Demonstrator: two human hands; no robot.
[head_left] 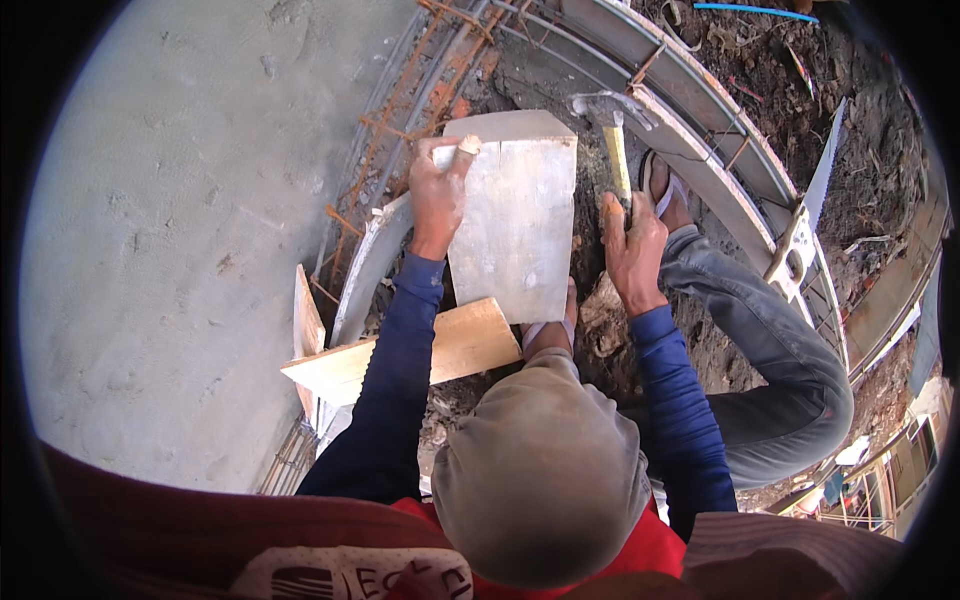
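My right hand (pixel 637 250) is wrapped round the lower handle of a claw hammer (pixel 617 155) with a yellow grip. The hammer's metal head points away from me, right of a pale grey board (pixel 512 230). This board stands tilted between my legs, with a bend or second face along its far edge. At its far left corner my left hand (pixel 437 205) is closed in a pinch. A short pale stub shows at those fingertips; I cannot tell what it is. A bare wooden plank (pixel 460 345) lies across the board's near end, beside my left forearm.
A handsaw (pixel 800 240) leans on the curved formwork (pixel 715 170) at right. Rusty rebar (pixel 385 130) lines the edge of the grey concrete surface (pixel 190 220) at left. My bent knee (pixel 820 405) lies right. A blue rod (pixel 755 11) rests on the soil far off.
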